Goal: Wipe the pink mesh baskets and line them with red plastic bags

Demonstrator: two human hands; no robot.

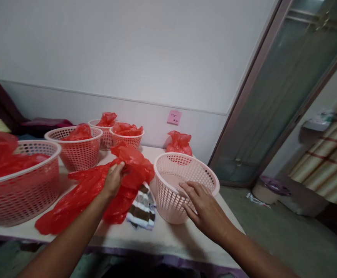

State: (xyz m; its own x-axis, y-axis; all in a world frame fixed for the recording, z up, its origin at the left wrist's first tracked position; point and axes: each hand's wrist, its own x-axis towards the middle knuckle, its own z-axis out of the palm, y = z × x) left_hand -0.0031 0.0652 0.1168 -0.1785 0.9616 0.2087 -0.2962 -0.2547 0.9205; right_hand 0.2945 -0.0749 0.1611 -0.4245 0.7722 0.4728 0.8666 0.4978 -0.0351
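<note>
My left hand [114, 178] pinches the gathered top of a red plastic bag [78, 193], which spreads over the table. Beside the bag lies a striped cloth item [143, 208] in white, brown and grey, partly covered by the red plastic. My right hand [200, 200] is at the near rim of a pale pink perforated basket [168, 200], its fingers apart and holding nothing. No bag shows inside that basket, which looks slightly tilted. Whether my fingertips touch its rim I cannot tell.
To the left stand several pink baskets [78, 154] with red bags in them. Another red bag [179, 143] is behind the pale basket. A pink note [174, 117] is on the wall. The table [174, 241] ends at the right, near a floor bin [268, 191].
</note>
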